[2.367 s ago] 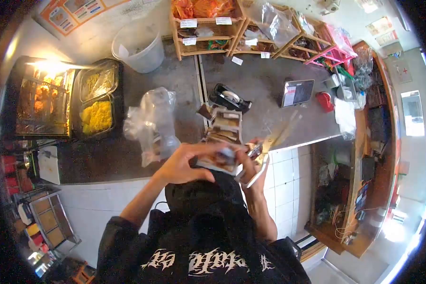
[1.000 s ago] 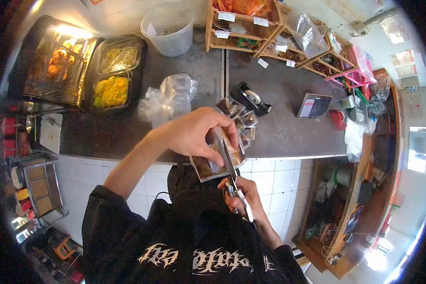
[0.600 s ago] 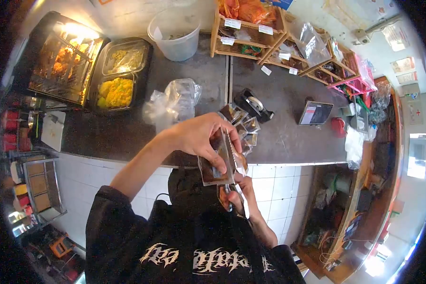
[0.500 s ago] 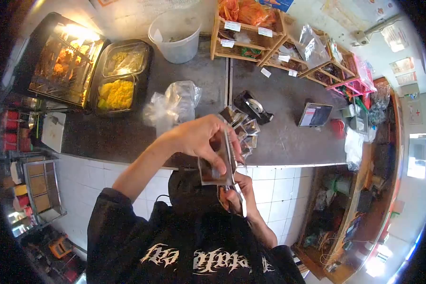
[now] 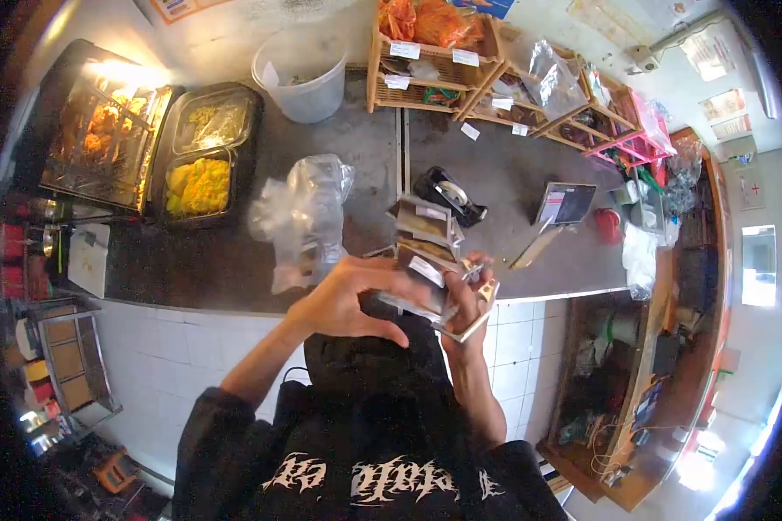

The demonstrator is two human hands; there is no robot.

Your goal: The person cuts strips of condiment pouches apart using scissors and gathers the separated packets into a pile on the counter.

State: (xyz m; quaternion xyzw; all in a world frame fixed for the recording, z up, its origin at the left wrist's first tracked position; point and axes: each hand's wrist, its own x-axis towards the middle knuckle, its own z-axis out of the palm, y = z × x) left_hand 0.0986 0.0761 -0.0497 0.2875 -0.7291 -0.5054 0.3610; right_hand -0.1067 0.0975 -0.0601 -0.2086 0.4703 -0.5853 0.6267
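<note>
Right hand (image 5: 467, 300) wrapped round scissors (image 5: 537, 248), blades pointing out over the bench (image 5: 504, 165). Left hand (image 5: 356, 295) at the near end of a run of flat sachets (image 5: 426, 250), thumb spread wide, fingers blurred; cannot tell whether they grip. Sachets between both hands, far end near the black tape dispenser (image 5: 450, 196). Clear plastic bags (image 5: 313, 213) lie left of them.

Small red cross (image 5: 755, 189) on pale wall panel (image 5: 744, 198)
</note>
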